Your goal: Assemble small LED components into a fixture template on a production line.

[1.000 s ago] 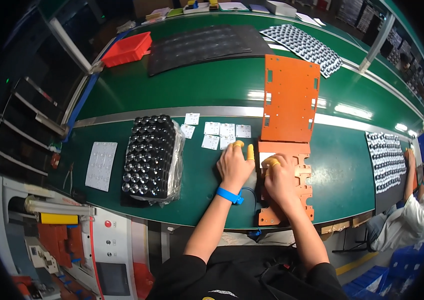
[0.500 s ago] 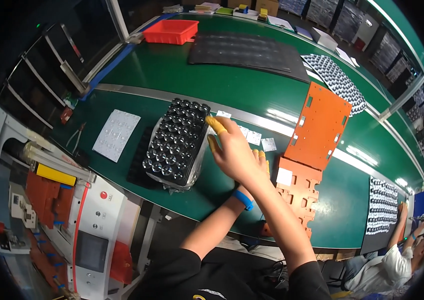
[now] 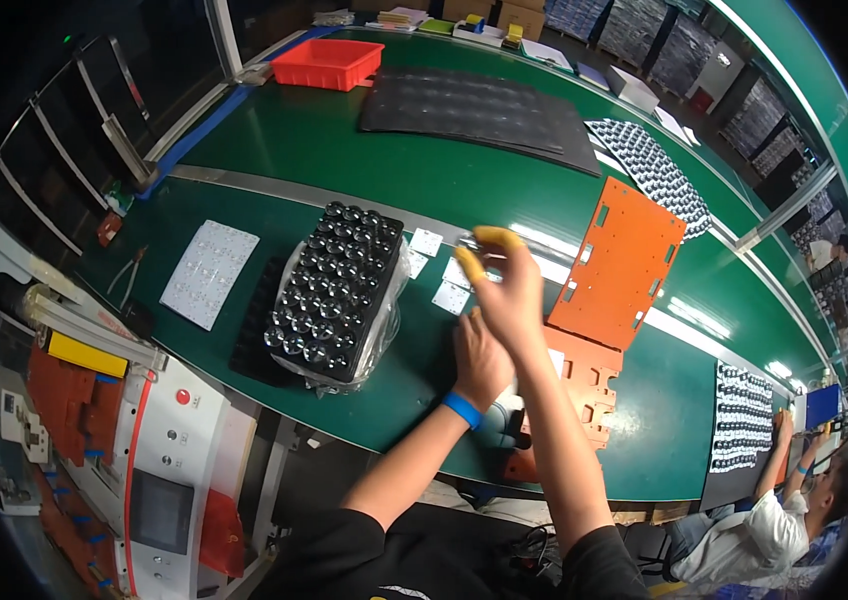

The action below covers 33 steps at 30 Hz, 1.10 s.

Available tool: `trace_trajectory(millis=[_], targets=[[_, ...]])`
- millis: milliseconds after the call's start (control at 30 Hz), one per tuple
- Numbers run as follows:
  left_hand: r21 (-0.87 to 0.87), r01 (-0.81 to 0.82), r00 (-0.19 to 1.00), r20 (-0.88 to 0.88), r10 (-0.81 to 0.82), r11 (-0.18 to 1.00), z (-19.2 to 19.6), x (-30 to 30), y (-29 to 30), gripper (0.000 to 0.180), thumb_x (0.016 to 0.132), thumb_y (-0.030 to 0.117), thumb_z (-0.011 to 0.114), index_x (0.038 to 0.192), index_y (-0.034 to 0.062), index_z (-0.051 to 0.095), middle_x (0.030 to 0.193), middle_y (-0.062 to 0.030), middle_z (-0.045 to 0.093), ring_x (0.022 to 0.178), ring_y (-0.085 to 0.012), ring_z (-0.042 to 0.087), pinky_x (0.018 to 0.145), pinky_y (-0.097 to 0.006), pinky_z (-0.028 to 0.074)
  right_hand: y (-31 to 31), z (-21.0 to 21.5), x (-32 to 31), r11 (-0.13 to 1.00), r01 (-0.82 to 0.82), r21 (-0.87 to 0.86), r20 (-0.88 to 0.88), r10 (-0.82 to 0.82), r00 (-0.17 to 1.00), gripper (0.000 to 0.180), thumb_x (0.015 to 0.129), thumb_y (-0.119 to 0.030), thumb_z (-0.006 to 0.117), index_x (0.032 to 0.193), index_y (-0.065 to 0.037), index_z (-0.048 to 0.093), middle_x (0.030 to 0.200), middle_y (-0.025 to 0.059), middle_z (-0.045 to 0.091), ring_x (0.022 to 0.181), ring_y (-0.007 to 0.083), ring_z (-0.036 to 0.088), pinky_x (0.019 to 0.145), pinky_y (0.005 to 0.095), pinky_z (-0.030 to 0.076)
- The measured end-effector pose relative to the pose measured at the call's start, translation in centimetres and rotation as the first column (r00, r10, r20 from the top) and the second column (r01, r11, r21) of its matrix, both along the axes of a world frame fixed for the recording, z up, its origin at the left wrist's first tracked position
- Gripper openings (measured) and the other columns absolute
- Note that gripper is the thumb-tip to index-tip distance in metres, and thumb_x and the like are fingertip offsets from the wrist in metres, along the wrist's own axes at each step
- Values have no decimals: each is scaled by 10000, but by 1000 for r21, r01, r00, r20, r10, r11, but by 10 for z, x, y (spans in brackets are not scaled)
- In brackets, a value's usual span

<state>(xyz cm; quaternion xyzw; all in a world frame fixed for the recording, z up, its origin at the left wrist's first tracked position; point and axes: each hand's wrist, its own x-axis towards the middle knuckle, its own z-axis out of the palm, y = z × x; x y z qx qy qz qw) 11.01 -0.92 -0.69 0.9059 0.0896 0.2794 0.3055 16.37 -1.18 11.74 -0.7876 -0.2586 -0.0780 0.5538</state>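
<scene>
My right hand (image 3: pixel 512 290), with yellow covers on its fingers, is raised over the green bench. Its thumb and forefinger are pinched on a small clear lens (image 3: pixel 467 243). Beneath it is my left hand (image 3: pixel 481 358), with a blue band at the wrist; its fingers are mostly hidden by my right hand. To the left, a black tray of round clear lenses (image 3: pixel 336 285) rests on crumpled clear plastic. Small white square boards (image 3: pixel 427 243) lie between tray and hands. An orange slotted fixture (image 3: pixel 589 385) is right of my hands, beside a flat orange plate (image 3: pixel 616 265).
A white board sheet (image 3: pixel 209 275) and pliers (image 3: pixel 126 275) lie left. Behind are a red bin (image 3: pixel 327 65), black sheets (image 3: pixel 474 115) and a lens-covered panel (image 3: pixel 654 175). A machine (image 3: pixel 159 510) stands near left; a co-worker (image 3: pixel 779 530) sits at right beside another lens panel (image 3: pixel 744 415).
My right hand has moved right, away from the lens tray, with a lens in its fingers. My left hand has shifted slightly left, and the whole view has shifted a little.
</scene>
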Motion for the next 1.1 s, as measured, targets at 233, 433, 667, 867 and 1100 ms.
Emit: trace_trajectory(millis=[233,433,667,867,1100], targets=[[86,72,986,-158,-58,994,14,-3,3,353,743,151,731,933,-96,566,1014,-227,505,989,-379,451,823,-474,412,-129,-28,17,976,102,195,-196,-63,978,360,916,-54,618,1261,30,554,1166,100,614,1074,147,577,922,278,460],[95,20,987,-162,-4,995,16,-1,1,443,718,189,791,977,-100,577,1023,-232,530,995,-372,475,877,-458,416,-159,-69,11,927,205,313,-378,-77,923,300,906,-25,615,1196,47,584,1113,93,636,1028,144,603,904,278,481],[-18,106,979,-176,-107,994,16,2,4,408,742,108,776,1044,-76,575,1027,-211,550,934,-343,535,832,-430,455,-167,-62,9,964,184,191,-308,-119,944,284,859,34,646,1140,39,601,1022,67,656,959,127,623,851,258,491],[-753,192,976,77,-206,629,16,15,4,320,848,11,671,1141,-65,565,980,-131,648,830,-226,640,761,-319,507,-160,-64,3,933,35,359,-396,118,911,279,831,88,646,1086,24,552,1064,70,606,993,149,620,890,282,504],[-920,336,923,278,-266,204,21,12,6,307,920,-12,585,1222,-69,576,1056,-75,655,879,-106,613,807,-237,493,-145,-67,-6,984,-23,178,-392,92,916,278,816,72,686,1061,37,559,1071,85,618,1005,158,618,912,304,517]])
